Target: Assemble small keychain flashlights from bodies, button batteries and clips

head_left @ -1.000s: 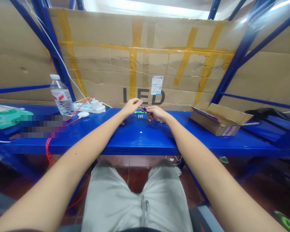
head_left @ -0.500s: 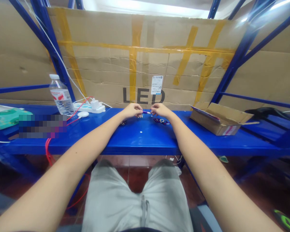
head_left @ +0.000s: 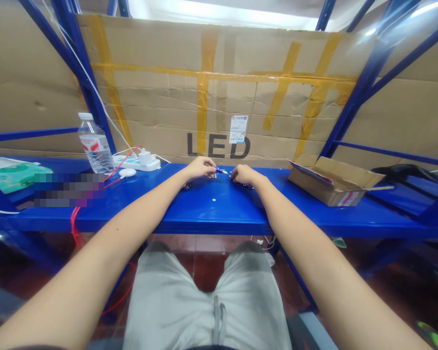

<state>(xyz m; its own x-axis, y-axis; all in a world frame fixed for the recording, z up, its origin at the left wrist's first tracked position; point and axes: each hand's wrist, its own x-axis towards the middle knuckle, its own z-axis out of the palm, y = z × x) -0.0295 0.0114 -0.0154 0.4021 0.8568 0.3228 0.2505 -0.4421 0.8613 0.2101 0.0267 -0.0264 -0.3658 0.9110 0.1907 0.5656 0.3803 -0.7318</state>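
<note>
Purple-tipped small part (head_left: 221,170) sits at the far middle of the blue metal shelf (head_left: 211,214), pinched between the thumb and forefinger of the left hand (head_left: 200,166), with its pale end pointing toward the right hand (head_left: 244,174). The left fingers are closed narrowly on it. It seems to be held low over the shelf so that so small a piece stays steady. The right hand lies palm down just beside it, fingers curled close together with their tips on or near the shelf; whether they grip anything cannot be told, as the hand hides what is beneath. A few dark purple pieces (head_left: 246,185) show at its edge, and tiny silvery bits (head_left: 213,176) lie between the two hands, probably kept there for easy reach. Both forearms stretch straight forward over the person's lap. To the left stand a water bottle (head_left: 94,146) and a white power strip (head_left: 136,163) with a red wire (head_left: 75,221) trailing off the edge; to the right, well apart, an open cardboard box (head_left: 332,182). A taped cardboard sheet marked LED (head_left: 219,97) backs the shelf.
</note>
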